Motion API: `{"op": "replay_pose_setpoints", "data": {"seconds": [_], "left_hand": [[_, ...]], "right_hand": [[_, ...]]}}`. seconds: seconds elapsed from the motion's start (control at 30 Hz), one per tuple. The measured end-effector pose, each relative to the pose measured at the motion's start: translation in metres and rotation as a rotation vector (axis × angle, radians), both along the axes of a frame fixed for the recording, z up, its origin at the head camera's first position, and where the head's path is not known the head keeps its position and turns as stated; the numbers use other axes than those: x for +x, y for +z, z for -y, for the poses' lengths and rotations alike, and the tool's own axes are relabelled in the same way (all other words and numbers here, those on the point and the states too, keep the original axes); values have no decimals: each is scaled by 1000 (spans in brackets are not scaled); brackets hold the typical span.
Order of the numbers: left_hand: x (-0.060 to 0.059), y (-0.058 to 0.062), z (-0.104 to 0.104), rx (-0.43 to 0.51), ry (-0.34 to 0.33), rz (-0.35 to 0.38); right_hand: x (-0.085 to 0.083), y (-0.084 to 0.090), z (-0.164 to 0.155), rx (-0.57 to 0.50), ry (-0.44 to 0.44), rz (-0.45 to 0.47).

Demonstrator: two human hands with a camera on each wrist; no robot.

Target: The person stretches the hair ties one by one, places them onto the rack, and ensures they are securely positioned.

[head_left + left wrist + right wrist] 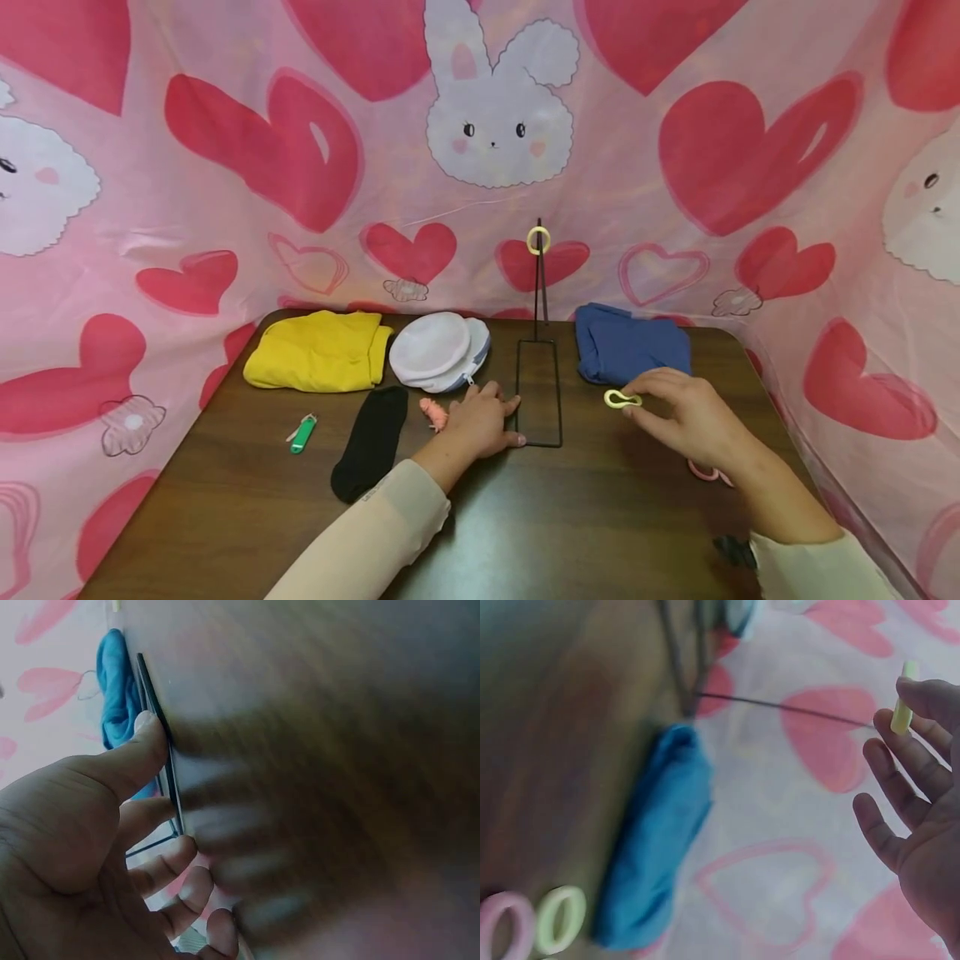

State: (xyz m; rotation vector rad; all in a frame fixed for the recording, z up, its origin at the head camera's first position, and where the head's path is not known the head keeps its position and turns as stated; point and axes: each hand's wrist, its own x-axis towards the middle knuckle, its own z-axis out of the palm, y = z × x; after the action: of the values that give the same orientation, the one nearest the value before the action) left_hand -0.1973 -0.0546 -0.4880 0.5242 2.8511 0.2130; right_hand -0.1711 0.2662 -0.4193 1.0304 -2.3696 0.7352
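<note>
Your right hand (693,417) pinches a squashed yellow ring (622,399). Your left hand (483,421) lies spread on the counter (585,517), touching the black wire stand (539,392).

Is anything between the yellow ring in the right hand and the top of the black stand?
Nothing visible. The right hand pinches the yellow ring in front of the blue cloth; the air up to the stand's tip looks open, though another yellow ring already hangs there.

The desk (600,517) is dark wood with a glossy sheen. The stand (538,392) is thin black metal wire. The yellow ring (622,399) looks like smooth plastic. The blue cloth (630,346) and black sock (372,442) are soft and matt.
</note>
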Motion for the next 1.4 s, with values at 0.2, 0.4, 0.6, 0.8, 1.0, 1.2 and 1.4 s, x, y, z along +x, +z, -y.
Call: {"op": "replay_pose_setpoints", "data": {"seconds": [0.2, 0.4, 0.6, 0.8, 1.0, 1.2, 1.4], "left_hand": [[-3, 0, 3, 15, 14, 20], [-7, -2, 6, 43, 19, 14], [-8, -2, 4, 34, 9, 33], [-9, -1, 2, 9, 18, 30], [-8, -2, 0, -3, 30, 13], [-8, -2, -1, 0, 32, 15], [-6, -1, -1, 5, 32, 23]], "right_hand": [[-4, 42, 30, -49, 60, -117], [-5, 81, 61, -68, 71, -143], [-6, 104, 82, -95, 90, -171], [-9, 116, 91, -94, 95, -211], [-20, 116, 94, -59, 73, -251], [-48, 108, 95, -71, 11, -271], [-77, 101, 100, -80, -95, -252]]}}
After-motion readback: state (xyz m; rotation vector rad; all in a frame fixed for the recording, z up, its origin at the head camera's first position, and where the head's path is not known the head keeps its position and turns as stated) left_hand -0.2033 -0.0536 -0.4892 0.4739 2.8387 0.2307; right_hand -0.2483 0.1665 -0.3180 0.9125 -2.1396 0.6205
